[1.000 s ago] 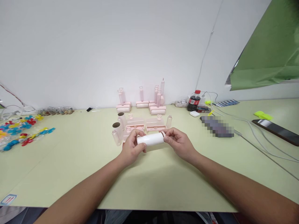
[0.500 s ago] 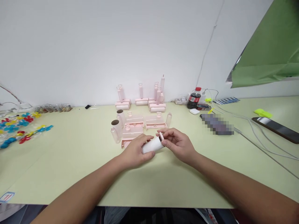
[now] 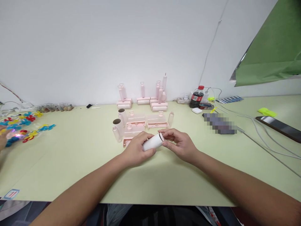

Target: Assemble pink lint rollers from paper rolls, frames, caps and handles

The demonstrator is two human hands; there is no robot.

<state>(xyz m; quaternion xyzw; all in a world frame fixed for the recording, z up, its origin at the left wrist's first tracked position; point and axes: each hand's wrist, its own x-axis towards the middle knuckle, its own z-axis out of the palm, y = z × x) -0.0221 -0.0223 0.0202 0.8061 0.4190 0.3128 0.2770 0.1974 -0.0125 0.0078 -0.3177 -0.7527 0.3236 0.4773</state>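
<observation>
Largest first: the pale green tabletop (image 3: 75,172) spreads out below both hands. Here's the left hand (image 3: 136,150), curled around the barrel, thumb along the near side, fingers over the far one. Opposite it, the right hand (image 3: 180,144) pinches at the roll's end, thumb near, fingertips beyond. Just past the left hand sits an open pink case with a clear lid (image 3: 134,135), and beyond that hand, to its left, a standing paper roll (image 3: 118,127) shows a brown core. Now the white paper roll (image 3: 151,143) itself, tilted between the two hands, its capped end up toward the right! It looks light, stiff along its length if its core is card too; the smooth wrap could slip or dent, so a broad hold round mid-barrel suits it. Smallest, in the right hand's pinch: the pink end cap (image 3: 162,137), a dark gap showing between it and the roll. Probably hard, light plastic, best taken by its rim, squarely, thumb opposite fingers.
</observation>
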